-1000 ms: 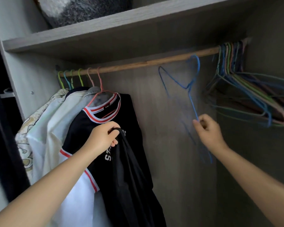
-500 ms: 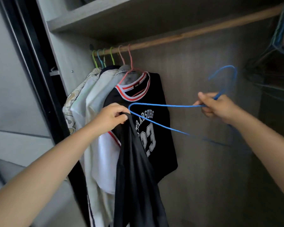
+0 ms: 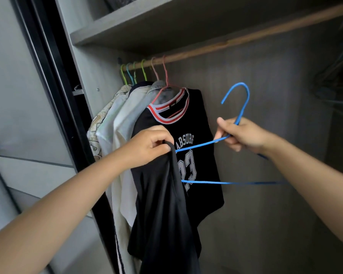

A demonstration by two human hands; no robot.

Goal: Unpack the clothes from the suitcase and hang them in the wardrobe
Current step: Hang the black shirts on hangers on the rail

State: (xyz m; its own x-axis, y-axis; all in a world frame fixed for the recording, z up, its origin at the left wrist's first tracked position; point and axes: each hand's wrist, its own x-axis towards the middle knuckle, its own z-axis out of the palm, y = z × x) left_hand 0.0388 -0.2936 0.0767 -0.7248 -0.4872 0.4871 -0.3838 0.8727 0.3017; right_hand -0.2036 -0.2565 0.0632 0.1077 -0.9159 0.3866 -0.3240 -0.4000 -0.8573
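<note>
Head view, fingers outward. Left hand (image 3: 150, 148): the fingers are curled and pinch the top edge of a black garment (image 3: 164, 214), which hangs limp straight below the knuckles, in front of the clothes already on the rail. Right hand (image 3: 244, 134): fingers and thumb are closed round the neck of a blue hanger (image 3: 226, 140), just under its hook; the hook rises free above the fist and catches on nothing. From the right fingers two blue bars run toward the left fingers, and their far ends disappear behind the pinched cloth; whether the hanger tip has entered an opening of the garment cannot be told.

Beyond the left knuckles hangs a black jersey (image 3: 192, 139) on a pink hanger (image 3: 164, 80), with pale shirts (image 3: 115, 131) beside it, all on the wooden rail (image 3: 236, 41) above both hands. A shelf (image 3: 147, 22) sits over the rail; spare hangers (image 3: 337, 76) crowd the rail's far end, past the right wrist.

Probable hazards:
- The left pinch holds only a narrow edge, so a push from the hanger could pull the cloth free and drop it.
- The thin bar may snag a fold or slide outside the garment, leaving it hung by one shoulder.
- The jersey hangs close behind, and the hanger tip could catch it.
</note>
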